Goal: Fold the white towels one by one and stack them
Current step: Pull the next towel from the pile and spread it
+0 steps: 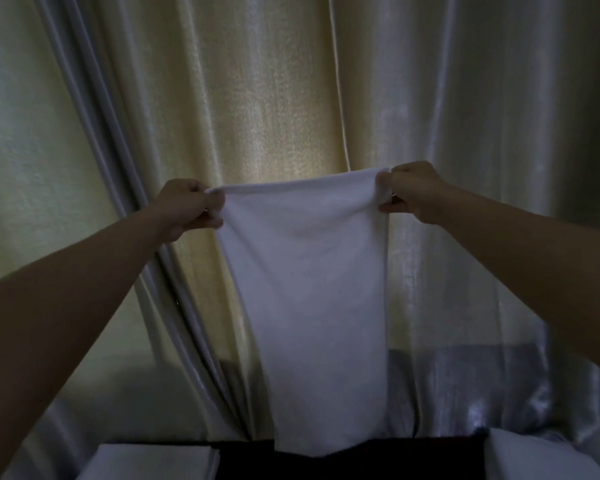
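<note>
- Head view, centre of the frame: a white towel [312, 299] hangs lengthwise in the air, held by its top edge in front of a pale curtain [257, 98] that fills the upper frame.
- The left hand [191, 207], at middle left, pinches the towel's upper left corner, with the fingers curled in over the cloth.
- The right hand [413, 192], at middle right, pinches the upper right corner the same way, thumb and fingers closed on a small bunch of cloth.
- The top edge runs nearly taut between the two hands, sagging a little and sitting slightly higher on the right.
- The towel's bottom edge hangs at the lower centre, over a dark surface [378, 462]; whether it touches that surface I cannot tell.
- At the lower left lies a folded stack [153, 460] of white cloth, and at the lower right a looser white pile [534, 459], likely towels waiting their turn.
- The step in hand looks like squaring up the towel before a fold. To do it well, level the two corners, keep even tension so that the side edges hang straight, then lower it flat or bring the corners together with the edges matched.
- A slack or uneven grip would probably give a skewed fold that stacks badly.
</note>
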